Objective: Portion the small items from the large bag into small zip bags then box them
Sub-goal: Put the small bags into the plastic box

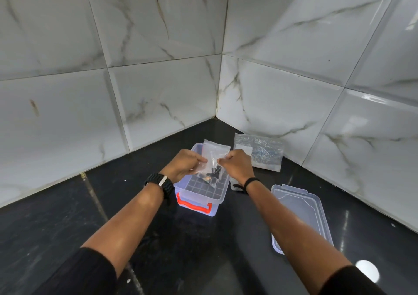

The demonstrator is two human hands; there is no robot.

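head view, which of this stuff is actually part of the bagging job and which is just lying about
Part of the job:
- small zip bag with dark small items, pinched by the left hand and right hand
- clear box with orange handle, open under the bag
- box lid, lying off to the right
- large bag by the wall

Just lying about:
- dark packet beside the box; contents unclear

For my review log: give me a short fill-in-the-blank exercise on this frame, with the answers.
1. Both hands, left hand and right hand, pinch a small zip bag above the open ____.
2. The box has a handle coloured ____.
3. The loose lid lies on the counter to the ____ of the box.

Answers: box; red; right
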